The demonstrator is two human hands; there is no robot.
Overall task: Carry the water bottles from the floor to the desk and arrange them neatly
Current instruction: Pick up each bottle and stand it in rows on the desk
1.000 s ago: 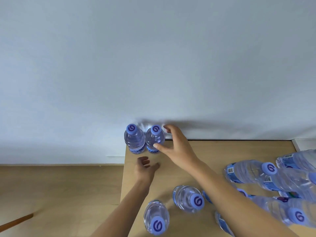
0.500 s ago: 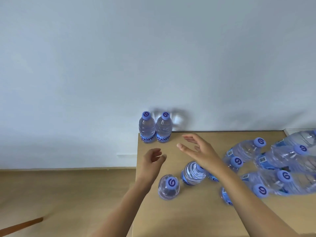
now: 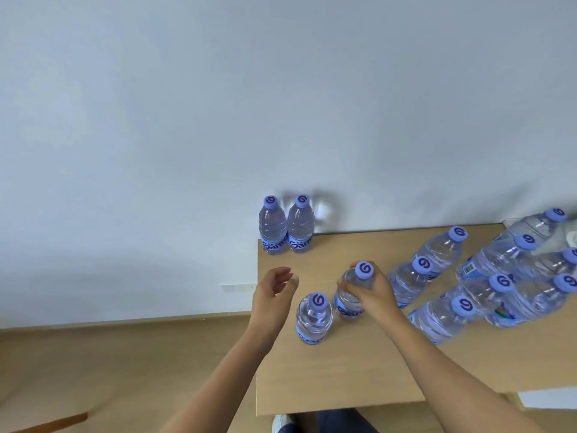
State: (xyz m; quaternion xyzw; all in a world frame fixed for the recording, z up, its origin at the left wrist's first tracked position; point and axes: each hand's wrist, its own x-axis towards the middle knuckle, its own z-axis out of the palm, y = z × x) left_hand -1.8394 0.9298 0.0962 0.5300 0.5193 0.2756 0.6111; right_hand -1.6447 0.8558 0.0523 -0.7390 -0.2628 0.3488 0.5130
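Your right hand (image 3: 373, 295) grips a clear bottle (image 3: 351, 293) by its upper body on the desk (image 3: 343, 376); your left hand (image 3: 274, 295) hovers, fingers loosely curled, holding nothing.
It has a purple cap and blue label, partly hidden by your fingers. Two bottles (image 3: 285, 228) stand upright at the back corner; the cluster (image 3: 487, 276) to the right runs off frame.

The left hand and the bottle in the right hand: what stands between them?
In the head view, one upright bottle stands on the desk between them.
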